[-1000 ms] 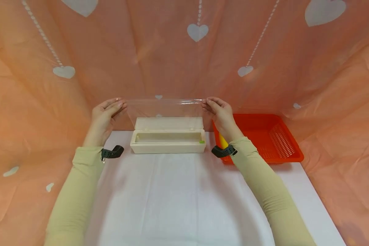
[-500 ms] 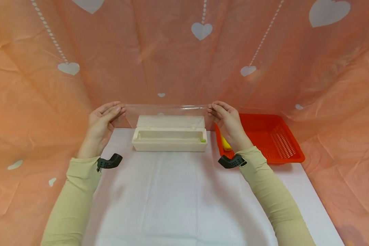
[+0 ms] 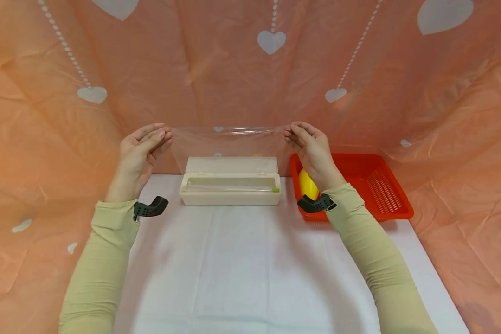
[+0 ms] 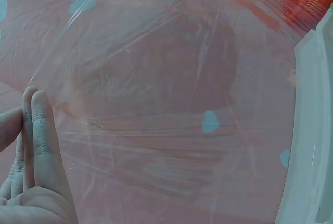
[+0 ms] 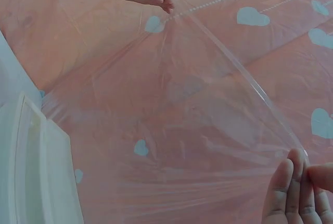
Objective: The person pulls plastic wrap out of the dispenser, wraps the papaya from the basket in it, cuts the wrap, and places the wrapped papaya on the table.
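The thin, clear, wrinkled plastic film is now held higher than half a second ago, and a taller span of it is stretched above the long, cream-white rectangular box; by judgement, more film is being drawn out. With the film taken as the clock's centre in the head view, its upper edge is pinched at nine o'clock by the left hand and at three o'clock by the right hand, thumb against fingertips at each corner, and is pulled taut between them. The box is found at six o'clock, apart from both hands, with its flat cream lid raised; a small green piece is seen at the three o'clock end of its opening. Where the film meets the box cannot be clearly told. At four o'clock an orange-red perforated plastic basket is set on the white-covered bench. In it a smooth, rounded yellow object is partly hidden by the right wrist, though more is exposed than before.
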Motion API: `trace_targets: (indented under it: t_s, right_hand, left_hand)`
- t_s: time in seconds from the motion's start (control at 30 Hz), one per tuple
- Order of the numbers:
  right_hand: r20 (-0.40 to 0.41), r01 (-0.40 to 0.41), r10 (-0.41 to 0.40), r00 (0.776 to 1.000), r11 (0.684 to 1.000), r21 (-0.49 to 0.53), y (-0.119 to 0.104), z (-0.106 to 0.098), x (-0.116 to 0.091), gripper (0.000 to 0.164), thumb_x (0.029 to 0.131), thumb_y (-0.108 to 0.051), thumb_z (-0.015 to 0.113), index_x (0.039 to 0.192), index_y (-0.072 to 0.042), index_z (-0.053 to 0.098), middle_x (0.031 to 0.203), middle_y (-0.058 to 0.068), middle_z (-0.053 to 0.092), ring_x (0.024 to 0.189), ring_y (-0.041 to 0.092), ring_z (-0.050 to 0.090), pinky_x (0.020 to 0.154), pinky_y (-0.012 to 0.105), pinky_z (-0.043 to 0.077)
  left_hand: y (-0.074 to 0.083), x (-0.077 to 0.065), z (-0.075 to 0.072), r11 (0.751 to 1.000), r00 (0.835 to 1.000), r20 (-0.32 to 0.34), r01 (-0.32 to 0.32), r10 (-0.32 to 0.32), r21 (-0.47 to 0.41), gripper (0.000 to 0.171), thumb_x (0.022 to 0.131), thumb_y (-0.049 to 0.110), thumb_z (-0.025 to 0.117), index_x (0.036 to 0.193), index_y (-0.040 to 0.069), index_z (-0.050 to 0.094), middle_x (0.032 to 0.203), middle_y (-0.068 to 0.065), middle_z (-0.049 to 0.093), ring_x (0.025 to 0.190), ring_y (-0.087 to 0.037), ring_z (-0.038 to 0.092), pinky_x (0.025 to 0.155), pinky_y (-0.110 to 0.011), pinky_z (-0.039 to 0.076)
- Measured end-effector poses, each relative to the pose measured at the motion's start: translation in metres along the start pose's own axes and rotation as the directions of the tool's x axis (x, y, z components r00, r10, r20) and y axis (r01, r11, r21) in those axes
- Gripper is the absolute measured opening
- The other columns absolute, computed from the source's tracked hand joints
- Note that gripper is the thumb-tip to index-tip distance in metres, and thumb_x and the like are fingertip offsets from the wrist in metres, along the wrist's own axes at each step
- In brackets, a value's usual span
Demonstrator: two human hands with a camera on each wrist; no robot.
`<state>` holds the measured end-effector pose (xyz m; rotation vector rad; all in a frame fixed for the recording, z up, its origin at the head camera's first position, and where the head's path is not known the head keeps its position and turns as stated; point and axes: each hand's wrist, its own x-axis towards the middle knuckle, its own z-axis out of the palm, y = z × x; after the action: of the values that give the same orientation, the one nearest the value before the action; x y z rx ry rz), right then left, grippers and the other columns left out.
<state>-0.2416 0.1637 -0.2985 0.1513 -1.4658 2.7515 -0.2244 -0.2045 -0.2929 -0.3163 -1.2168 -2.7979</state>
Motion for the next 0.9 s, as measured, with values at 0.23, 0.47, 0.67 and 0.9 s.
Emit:
trace_targets:
  t_s: [0.23,0.47,0.67,0.9]
  right_hand:
    - [-0.007,-0.006,0.005,1.000,1.000,-0.030,-0.002,0.000,0.009,0.023,0.092,-0.007,0.064,0.109,0.007,0.058,0.099,0.013,0.067,0.090,0.024,0.064,0.091,0.032,0.051]
    - [-0.023,0.000,-0.001,1.000,0.999,-0.046,-0.002,-0.002,0.020,0.023,0.092,-0.006,0.063,0.110,0.007,0.058,0.099,0.014,0.067,0.090,0.023,0.065,0.091,0.032,0.051]
    - [-0.024,0.026,-0.027,0.999,0.999,-0.040,-0.003,-0.001,0.026,0.022,0.092,-0.004,0.062,0.110,0.008,0.059,0.101,0.016,0.067,0.090,0.024,0.066,0.089,0.032,0.052]
    - [-0.033,0.040,-0.042,0.999,0.998,-0.040,0.002,-0.004,0.031,0.013,0.091,-0.003,0.063,0.102,0.004,0.065,0.098,0.015,0.067,0.089,0.025,0.067,0.089,0.033,0.052]
  left_hand:
    - [-0.004,0.005,0.000,0.999,1.000,-0.008,0.004,-0.005,-0.038,0.019,0.086,-0.016,0.058,0.105,-0.015,0.061,0.095,-0.025,0.068,0.083,-0.029,0.070,0.078,-0.036,0.056]
    - [-0.006,0.010,0.000,1.000,1.000,-0.026,0.006,-0.007,-0.027,0.020,0.085,-0.016,0.060,0.105,-0.014,0.061,0.094,-0.024,0.069,0.081,-0.029,0.070,0.078,-0.036,0.056]
    - [-0.006,0.017,0.001,1.000,0.999,-0.047,0.004,-0.004,-0.015,0.025,0.084,-0.017,0.061,0.108,-0.016,0.059,0.093,-0.024,0.069,0.080,-0.029,0.070,0.078,-0.037,0.055]
    - [-0.011,0.023,-0.002,1.000,0.997,-0.075,0.006,-0.007,-0.009,0.026,0.083,-0.017,0.062,0.109,-0.016,0.058,0.092,-0.024,0.069,0.081,-0.029,0.070,0.080,-0.037,0.055]
